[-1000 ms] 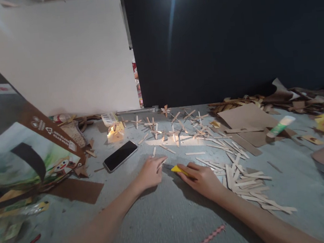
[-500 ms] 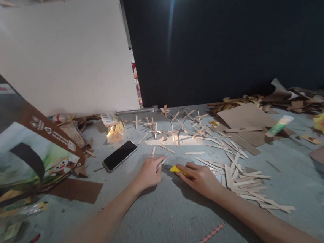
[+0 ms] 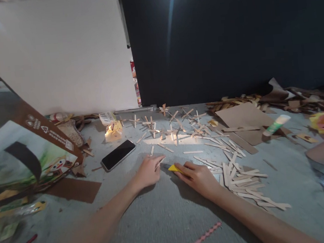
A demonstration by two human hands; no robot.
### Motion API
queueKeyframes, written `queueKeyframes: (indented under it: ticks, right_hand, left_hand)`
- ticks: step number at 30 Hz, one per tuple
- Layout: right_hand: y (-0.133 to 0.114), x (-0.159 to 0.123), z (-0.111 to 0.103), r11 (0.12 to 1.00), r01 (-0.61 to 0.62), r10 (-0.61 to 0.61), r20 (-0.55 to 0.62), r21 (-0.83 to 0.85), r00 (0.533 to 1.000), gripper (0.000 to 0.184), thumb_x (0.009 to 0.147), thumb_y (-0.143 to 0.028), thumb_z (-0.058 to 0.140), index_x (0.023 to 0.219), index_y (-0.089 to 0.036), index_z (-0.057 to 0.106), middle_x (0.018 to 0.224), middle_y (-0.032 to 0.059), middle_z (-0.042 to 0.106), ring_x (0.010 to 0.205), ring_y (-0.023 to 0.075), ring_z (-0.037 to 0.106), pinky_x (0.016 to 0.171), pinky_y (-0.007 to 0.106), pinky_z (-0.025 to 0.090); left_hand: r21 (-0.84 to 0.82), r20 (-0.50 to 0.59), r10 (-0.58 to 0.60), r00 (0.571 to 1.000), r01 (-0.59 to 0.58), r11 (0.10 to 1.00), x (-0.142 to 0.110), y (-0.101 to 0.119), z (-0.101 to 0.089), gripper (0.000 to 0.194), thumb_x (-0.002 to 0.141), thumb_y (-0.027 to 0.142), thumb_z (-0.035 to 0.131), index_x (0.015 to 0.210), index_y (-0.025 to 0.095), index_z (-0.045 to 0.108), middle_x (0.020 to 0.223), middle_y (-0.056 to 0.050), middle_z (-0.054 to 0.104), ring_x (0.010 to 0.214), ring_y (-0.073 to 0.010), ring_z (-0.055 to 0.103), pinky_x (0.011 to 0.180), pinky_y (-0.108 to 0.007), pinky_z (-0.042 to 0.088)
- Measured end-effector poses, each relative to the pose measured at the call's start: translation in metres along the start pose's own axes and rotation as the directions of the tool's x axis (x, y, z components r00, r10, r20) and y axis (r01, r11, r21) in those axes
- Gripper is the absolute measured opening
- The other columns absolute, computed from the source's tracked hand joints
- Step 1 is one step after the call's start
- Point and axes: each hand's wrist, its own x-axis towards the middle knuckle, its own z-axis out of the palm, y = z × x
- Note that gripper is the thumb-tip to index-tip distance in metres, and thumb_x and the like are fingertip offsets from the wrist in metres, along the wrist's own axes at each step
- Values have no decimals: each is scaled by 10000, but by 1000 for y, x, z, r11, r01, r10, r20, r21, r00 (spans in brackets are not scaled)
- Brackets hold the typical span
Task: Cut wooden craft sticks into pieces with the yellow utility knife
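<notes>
Head view: the left hand (image 3: 149, 171) and right hand (image 3: 200, 177) face each other low over the grey table (image 3: 148, 222). The left fingers are closed on a thin wooden stick (image 3: 160, 161), its pale end showing beside the forefinger; how the thumb sits on it cannot be told. The right fingers are wrapped around a yellow cutter (image 3: 173, 168), its tip turned toward the left hand, near the stick; whether blade and stick touch is too small to tell. The right forearm passes just beside a heap of loose sticks (image 3: 248, 184). Beyond both hands, sticks joined into crosses (image 3: 176, 124) are spread in front of a black board (image 3: 228, 38) and near a white board (image 3: 55, 59). A phone (image 3: 118, 155) lies screen up to the left of the left hand. At the right, a glue tube (image 3: 277, 125) leans at a slant by some brown cardboard (image 3: 240, 116). A pink rod (image 3: 201, 239) lies at the near edge of the view, between the forearms.
</notes>
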Motion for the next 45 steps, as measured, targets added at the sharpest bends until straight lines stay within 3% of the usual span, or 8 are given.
queueKeyframes:
  ticks: [7,30,38,41,45]
  right_hand:
    - [0,2,-2,1000,0,0,-2,-5,1000,290,1029,-353,500,1214,-224,683,773,25,691,589,124,638,517,240,413]
    - [0,-1,-1,1000,-9,9,-22,6,1000,331,1045,-379,459,1220,-222,692,793,39,685,628,140,645,549,252,442]
    - [3,3,1,987,-105,102,31,122,994,367,1051,-415,429,1210,-229,702,807,47,693,657,144,659,604,241,493]
    - [3,3,0,972,-125,127,4,200,992,370,1049,-423,425,1159,-229,720,834,55,720,658,148,674,605,241,507]
    - [4,3,-3,937,-165,204,-100,308,974,347,1043,-399,434,1126,-218,717,859,60,749,682,162,693,641,254,538]
  left_hand:
    - [41,-10,5,1000,-4,999,0,-2,2,544,833,49,434,1334,133,629,1108,-122,746,999,-241,666,1073,-438,407]
    - [-23,-21,10,1000,-10,1000,0,-1,2,516,837,55,456,1301,165,654,1086,-110,748,1005,-238,666,1061,-426,416]
    - [-18,7,11,1000,-11,1000,0,0,0,524,835,55,440,1300,172,652,1044,-95,755,947,-217,666,1100,-446,372]
    - [-41,-20,8,1000,-9,999,0,-2,1,496,859,83,449,1303,173,649,971,-83,740,907,-215,639,1014,-401,430]
    - [-207,-59,-81,995,67,976,0,-9,1,480,902,158,464,1362,129,601,649,9,573,640,-161,514,741,-297,455]
